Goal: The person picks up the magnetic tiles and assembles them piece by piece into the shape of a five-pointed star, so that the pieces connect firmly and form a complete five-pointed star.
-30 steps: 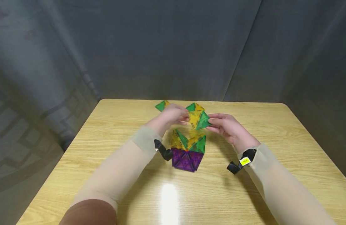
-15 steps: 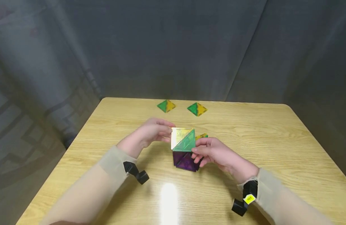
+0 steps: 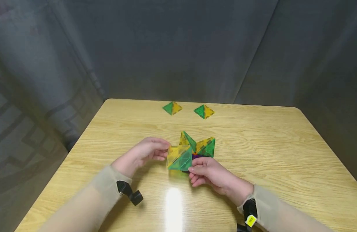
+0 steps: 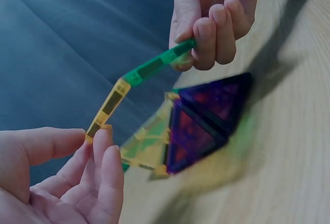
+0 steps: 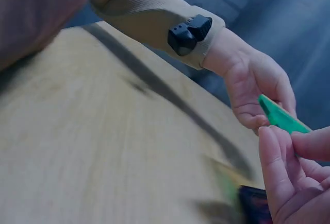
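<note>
A yellow triangular magnetic tile (image 3: pixel 175 153) and a green one (image 3: pixel 184 161) are joined along an edge, held up above the table. My left hand (image 3: pixel 144 152) pinches the yellow tile's outer corner between thumb and fingers. The green tile's far corner is pinched by my right hand (image 3: pixel 210 174). In the left wrist view the pair bends at its seam. Just behind it stands a tile structure, with yellow and green triangles (image 3: pixel 206 146) rising at the back. Its purple tiles (image 4: pixel 198 131) are mostly hidden in the head view but plain in the left wrist view.
Two green-and-yellow tile pairs lie flat near the table's back edge, one on the left (image 3: pixel 172 108) and one on the right (image 3: pixel 204 111). Wood-grain tabletop (image 3: pixel 271 148) surrounds the work. A grey curtain (image 3: pixel 172 51) hangs behind the table.
Both hands have brought the yellow-and-green tile pair from behind the structure toward the front, then left and lower. The upright tiles show again behind it.
</note>
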`<action>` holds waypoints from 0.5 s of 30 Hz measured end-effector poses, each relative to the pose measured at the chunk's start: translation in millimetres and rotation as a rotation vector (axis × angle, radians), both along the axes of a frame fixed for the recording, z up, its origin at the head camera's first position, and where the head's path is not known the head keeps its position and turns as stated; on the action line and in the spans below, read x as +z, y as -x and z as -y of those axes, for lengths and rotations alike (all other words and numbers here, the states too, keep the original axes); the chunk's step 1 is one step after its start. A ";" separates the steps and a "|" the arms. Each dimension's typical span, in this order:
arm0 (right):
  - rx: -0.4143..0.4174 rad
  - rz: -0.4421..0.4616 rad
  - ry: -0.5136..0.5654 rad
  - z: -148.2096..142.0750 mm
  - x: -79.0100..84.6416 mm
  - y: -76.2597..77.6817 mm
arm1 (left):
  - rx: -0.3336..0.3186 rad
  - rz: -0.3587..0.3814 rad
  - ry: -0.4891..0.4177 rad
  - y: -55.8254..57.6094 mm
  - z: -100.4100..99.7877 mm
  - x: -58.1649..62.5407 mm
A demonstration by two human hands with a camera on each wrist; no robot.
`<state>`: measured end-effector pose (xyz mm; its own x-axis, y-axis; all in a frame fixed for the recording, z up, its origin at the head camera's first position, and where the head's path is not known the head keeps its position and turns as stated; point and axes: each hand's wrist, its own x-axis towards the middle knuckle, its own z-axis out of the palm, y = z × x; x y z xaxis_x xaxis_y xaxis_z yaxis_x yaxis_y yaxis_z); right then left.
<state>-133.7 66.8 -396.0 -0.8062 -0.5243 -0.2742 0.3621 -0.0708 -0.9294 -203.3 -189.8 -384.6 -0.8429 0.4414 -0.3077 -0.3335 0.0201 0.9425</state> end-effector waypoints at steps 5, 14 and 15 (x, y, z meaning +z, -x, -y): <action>-0.018 0.054 0.049 6.5 -9.5 -5.8 | 0.014 0.024 0.016 1.1 1.1 -13.2; -0.063 0.119 0.121 17.2 -18.7 -11.4 | -0.002 0.055 0.048 5.3 -8.3 -30.0; -0.066 0.125 0.128 18.2 -19.0 -11.9 | 0.000 0.060 0.052 6.1 -9.5 -30.8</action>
